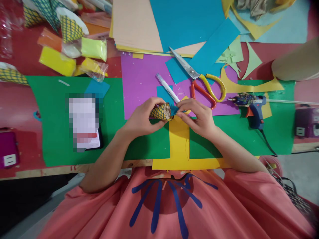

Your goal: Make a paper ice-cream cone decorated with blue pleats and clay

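Observation:
My left hand (147, 116) wraps its fingers around a small paper cone (159, 112) with a yellow and dark green crisscross pattern. Crumpled pale material shows in the cone's open end, which faces right. Between the thumb and fingers of my right hand (196, 114) is a piece of blue paper (175, 109), pinched at the cone's mouth. Whether the blue paper is fixed to the cone, I cannot tell. Just beyond my hands lie a white pen (168, 88) and scissors (193, 71) with red and yellow handles, the blades apart.
A blue hot glue gun (256, 111) lies at right, its cord hanging off the front edge. A phone (86, 122) rests on green paper (54, 132) at left. Clay packets (57, 61), more patterned cones (71, 28) and a paper stack (136, 25) are farther back. A pale cylinder (296, 61) stands far right.

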{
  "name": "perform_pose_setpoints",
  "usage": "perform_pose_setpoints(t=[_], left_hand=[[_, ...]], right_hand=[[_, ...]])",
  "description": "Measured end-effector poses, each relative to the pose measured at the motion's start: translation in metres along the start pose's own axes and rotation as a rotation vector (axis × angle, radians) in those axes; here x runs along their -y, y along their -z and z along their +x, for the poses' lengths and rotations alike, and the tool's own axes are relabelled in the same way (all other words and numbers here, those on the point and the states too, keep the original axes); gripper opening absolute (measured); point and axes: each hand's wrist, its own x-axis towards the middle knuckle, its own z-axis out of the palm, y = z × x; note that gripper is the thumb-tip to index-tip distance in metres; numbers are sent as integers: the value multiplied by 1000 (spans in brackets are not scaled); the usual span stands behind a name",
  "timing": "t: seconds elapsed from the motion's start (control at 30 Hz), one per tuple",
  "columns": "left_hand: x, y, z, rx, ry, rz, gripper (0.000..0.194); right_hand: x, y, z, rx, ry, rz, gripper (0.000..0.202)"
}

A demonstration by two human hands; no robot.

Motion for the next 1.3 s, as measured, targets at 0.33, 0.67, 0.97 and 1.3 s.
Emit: perform_pose_setpoints(t=[0.33, 0.67, 0.97, 1.3], left_hand=[[-3, -1, 1, 8, -19, -69, 43], [-1, -3, 1, -22, -83, -84, 42], [3, -6, 0, -61, -146, -121, 45], [2, -7, -1, -34, -106, -141, 47]], right_hand=[[-2, -1, -2, -45, 9, -20, 2], [2, -2, -2, -87, 26, -27, 3], [1, -5, -3, -79, 69, -47, 4], [-3, -6, -4, -86, 120, -49, 11]])
